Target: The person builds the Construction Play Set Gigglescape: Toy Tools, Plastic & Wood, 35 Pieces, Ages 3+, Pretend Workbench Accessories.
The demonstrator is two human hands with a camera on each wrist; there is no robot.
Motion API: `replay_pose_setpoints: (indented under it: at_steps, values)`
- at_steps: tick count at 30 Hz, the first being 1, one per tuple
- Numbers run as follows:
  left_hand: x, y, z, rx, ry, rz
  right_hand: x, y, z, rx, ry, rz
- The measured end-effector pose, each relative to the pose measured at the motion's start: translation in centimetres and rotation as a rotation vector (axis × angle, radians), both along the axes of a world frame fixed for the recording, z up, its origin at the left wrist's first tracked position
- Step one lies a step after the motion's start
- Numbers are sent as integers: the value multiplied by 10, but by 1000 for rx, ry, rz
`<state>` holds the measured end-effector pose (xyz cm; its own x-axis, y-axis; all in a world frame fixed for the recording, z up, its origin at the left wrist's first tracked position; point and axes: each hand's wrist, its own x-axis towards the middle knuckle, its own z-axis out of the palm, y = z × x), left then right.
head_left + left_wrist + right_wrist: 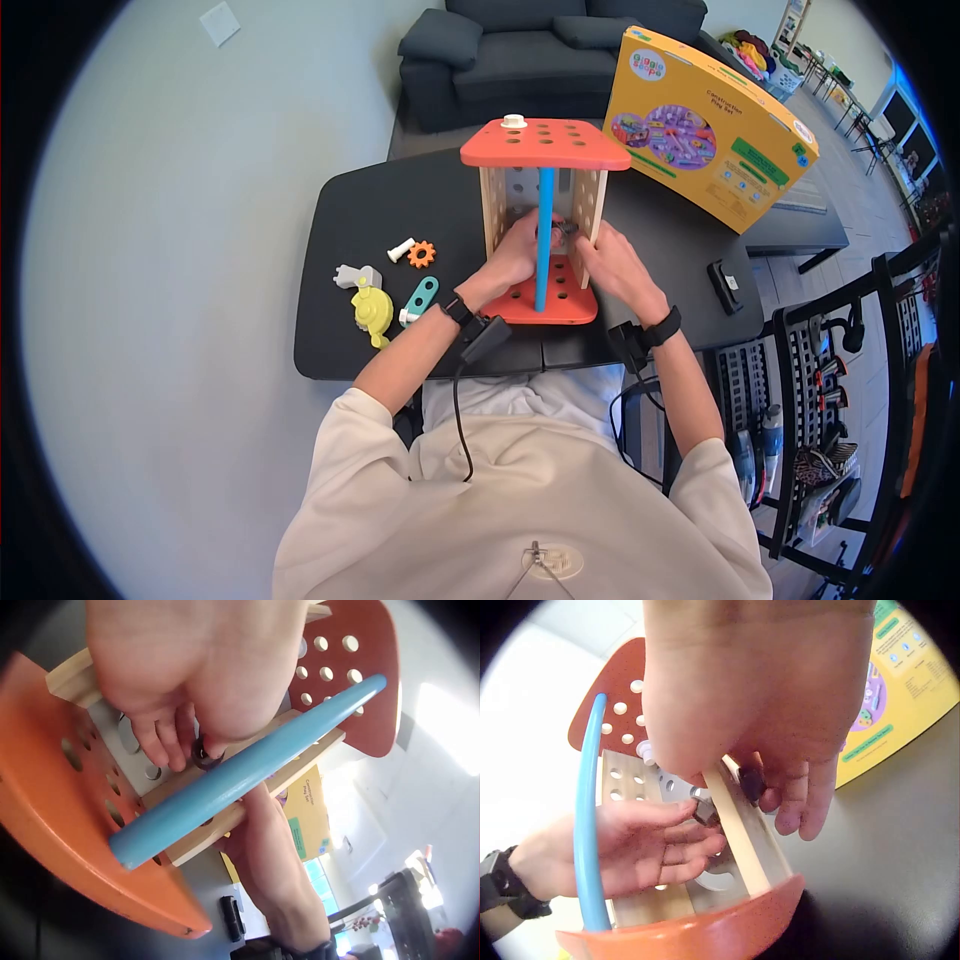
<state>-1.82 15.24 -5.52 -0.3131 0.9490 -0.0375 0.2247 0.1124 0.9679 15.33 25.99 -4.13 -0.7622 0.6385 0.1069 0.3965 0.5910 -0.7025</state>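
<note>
A toy frame stands upright on the table, with a red-orange holed top point(545, 150), a matching base point(575, 308), wooden side panels and a blue rod point(545, 240) up its near side. My left hand point(515, 252) reaches inside, pinching a dark grey nut point(705, 812) between thumb and fingers close to the right side panel point(739, 832). Outside that panel, my right hand point(618, 265) holds a black piece point(751, 784) against its outer face, opposite the nut. The fingers partly hide this piece. A white bolt head point(513, 121) sits on the top.
Left of the frame lie a white bolt point(401, 250), an orange gear point(422, 254), a teal holed strip point(424, 292), a grey piece point(357, 277) and a yellow-green piece point(372, 312). A yellow box point(715, 130) stands behind right. A black object point(724, 287) lies near the table's right edge.
</note>
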Motion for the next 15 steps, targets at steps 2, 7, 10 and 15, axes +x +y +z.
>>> replay_pose_setpoints:
  at_steps: [2, 7, 10, 15]
  values:
    - [-4, 3, -2, 43, 40, -41, -1, 1, -6, -12, 18, -4]
    - [-5, 8, 2, 43, 139, -33, -1, -2, -7, -45, 27, -26]
    - [-5, 9, 2, 66, 86, 4, -1, -7, -2, -26, 10, -51]
    - [-8, 9, 9, 41, 126, 20, -7, -3, 0, -84, 45, -75]
